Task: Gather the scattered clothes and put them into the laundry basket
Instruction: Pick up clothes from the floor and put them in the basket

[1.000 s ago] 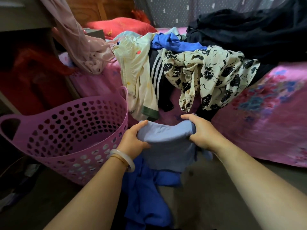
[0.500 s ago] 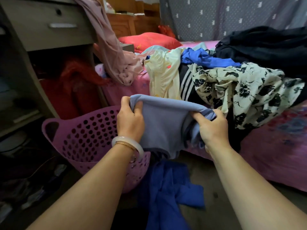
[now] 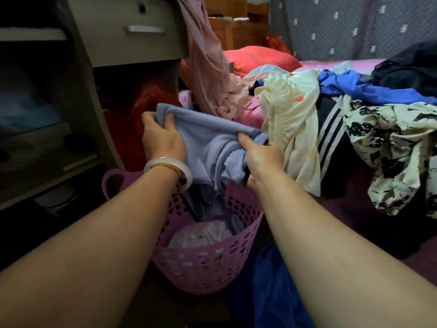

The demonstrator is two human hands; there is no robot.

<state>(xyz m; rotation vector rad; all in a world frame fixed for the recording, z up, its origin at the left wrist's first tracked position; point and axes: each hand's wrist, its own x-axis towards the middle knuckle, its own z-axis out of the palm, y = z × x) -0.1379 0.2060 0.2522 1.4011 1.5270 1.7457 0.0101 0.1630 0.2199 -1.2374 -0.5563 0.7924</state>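
Two hands hold one light blue garment (image 3: 208, 138) at frame centre, directly above the purple laundry basket (image 3: 208, 263). Left hand (image 3: 163, 140) grips the garment's upper left edge, fingers curled round the fabric, pale bangle (image 3: 169, 166) on the wrist. Right hand (image 3: 262, 157) pinches a bunched fold at the garment's right side, thumb on top. Garment's lower end hangs down inside the basket rim. Basket sits on the floor, lower centre, perforated wall, handle loop at its upper left; pale pinkish cloth (image 3: 201, 235) already lies at the bottom.

Dark blue cloth (image 3: 267, 287) lies on the floor just right of the basket, lower centre-right.

Bed (image 3: 250, 114) with pink sheet fills the right half of frame. Piled on it: cream shirt (image 3: 293, 119) hanging over the edge, black piece with white stripes (image 3: 331, 131), cream floral-print piece (image 3: 390, 147) at far right, bright blue cloth (image 3: 369, 88), black heap (image 3: 411, 69) upper right. Red pillow (image 3: 257, 59) upper centre.

Pink garment (image 3: 208, 67) hangs from the drawer unit (image 3: 132, 31), upper left.
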